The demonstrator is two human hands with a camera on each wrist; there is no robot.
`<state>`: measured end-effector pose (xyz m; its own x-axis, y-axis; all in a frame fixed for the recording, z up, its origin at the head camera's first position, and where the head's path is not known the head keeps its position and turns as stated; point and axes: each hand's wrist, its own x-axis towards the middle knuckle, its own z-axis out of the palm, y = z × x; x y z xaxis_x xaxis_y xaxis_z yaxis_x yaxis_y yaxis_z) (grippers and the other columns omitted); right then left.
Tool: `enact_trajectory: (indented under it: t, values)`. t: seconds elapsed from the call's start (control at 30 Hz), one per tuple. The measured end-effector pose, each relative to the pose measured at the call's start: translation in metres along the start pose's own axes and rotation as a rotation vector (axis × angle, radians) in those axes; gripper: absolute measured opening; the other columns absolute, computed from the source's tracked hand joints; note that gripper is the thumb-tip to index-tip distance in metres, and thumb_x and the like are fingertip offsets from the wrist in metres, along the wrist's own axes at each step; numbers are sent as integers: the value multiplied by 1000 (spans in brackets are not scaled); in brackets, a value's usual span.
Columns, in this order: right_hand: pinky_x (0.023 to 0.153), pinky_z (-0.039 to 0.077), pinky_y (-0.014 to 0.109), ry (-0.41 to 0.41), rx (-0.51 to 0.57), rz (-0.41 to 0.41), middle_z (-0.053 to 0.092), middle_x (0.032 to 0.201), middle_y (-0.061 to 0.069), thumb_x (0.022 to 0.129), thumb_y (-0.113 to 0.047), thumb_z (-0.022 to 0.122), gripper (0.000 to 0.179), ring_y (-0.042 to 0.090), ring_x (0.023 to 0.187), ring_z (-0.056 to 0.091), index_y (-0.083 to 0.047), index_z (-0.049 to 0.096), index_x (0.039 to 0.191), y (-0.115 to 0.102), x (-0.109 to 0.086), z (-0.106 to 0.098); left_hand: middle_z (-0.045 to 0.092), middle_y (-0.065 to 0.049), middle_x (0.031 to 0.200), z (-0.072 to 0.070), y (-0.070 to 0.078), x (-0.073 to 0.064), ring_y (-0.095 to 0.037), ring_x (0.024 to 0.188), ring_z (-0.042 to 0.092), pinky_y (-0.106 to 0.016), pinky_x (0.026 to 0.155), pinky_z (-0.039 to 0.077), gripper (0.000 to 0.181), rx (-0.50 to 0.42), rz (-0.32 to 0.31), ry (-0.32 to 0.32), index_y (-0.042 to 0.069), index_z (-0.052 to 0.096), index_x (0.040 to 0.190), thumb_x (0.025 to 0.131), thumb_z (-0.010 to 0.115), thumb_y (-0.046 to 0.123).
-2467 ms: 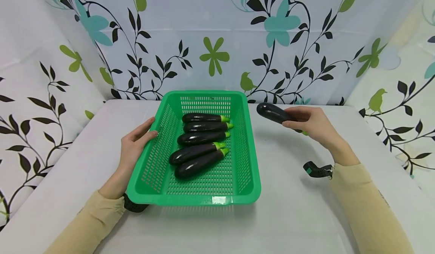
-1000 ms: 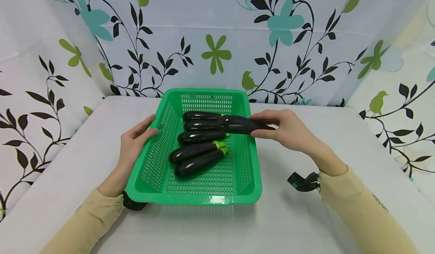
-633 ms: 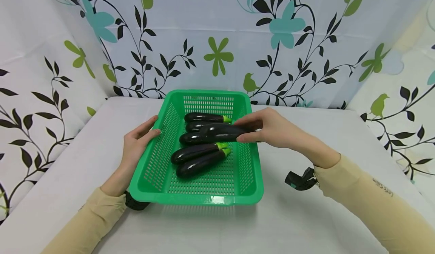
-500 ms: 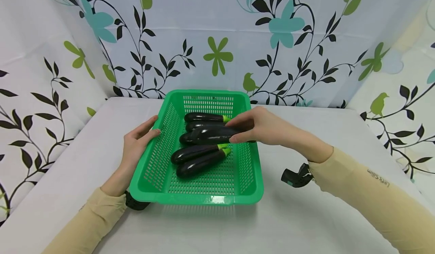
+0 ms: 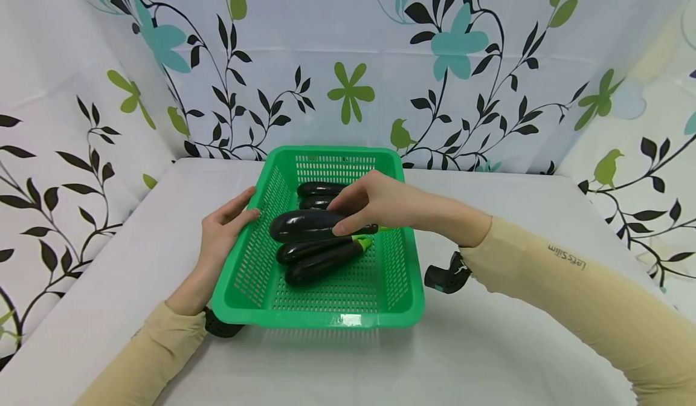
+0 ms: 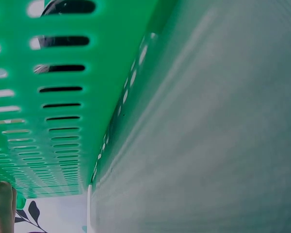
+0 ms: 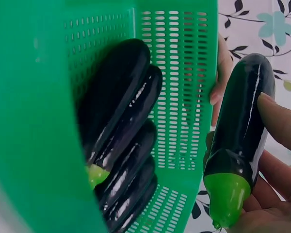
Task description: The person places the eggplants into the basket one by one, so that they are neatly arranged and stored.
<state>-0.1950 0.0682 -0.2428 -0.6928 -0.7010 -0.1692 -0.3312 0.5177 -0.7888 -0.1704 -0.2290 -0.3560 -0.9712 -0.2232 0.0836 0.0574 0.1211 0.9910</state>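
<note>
A green slotted basket (image 5: 315,319) stands mid-table with several dark eggplants (image 5: 321,263) lying in a row, green caps to the right. My right hand (image 5: 337,215) reaches in from the right and grips another eggplant (image 5: 301,225) near its cap end, just above the middle of the row. In the right wrist view that eggplant (image 7: 242,131) lies between my fingers (image 7: 281,121) and thumb, beside the basket wall (image 7: 184,73). My left hand (image 5: 225,231) rests with straight fingers against the basket's left wall, thumb on the rim. The left wrist view shows only the basket wall (image 6: 63,97) close up.
The basket sits on a white table (image 5: 489,345) enclosed by floral curtains at the back and on both sides. Black camera mounts show at my right wrist (image 5: 443,276) and left wrist (image 5: 220,327).
My right hand has carried the eggplant leftward from over the table, across the basket's right rim, and lowered it over the middle of the row. My left hand has stayed on the basket.
</note>
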Motion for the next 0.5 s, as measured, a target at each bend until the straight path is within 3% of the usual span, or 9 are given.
enact_trajectory:
  t: [0.33, 0.5]
  values:
    - [91, 54, 32, -13, 45, 18, 75, 107, -1, 86, -18, 81, 36, 14, 102, 67, -11, 73, 121, -9, 31, 14, 57, 1, 143, -1, -1, 0, -12, 140, 46, -7, 96, 42, 48, 18, 20, 12, 11, 57, 142, 96, 68, 22]
    - [92, 53, 32, -35, 42, 51, 73, 112, 0, 85, -17, 81, 37, 16, 105, 64, -9, 73, 121, -5, 41, 21, 57, 1, 144, 0, -1, -1, -13, 138, 49, -8, 95, 44, 48, 42, 25, 6, 12, 58, 142, 96, 68, 22]
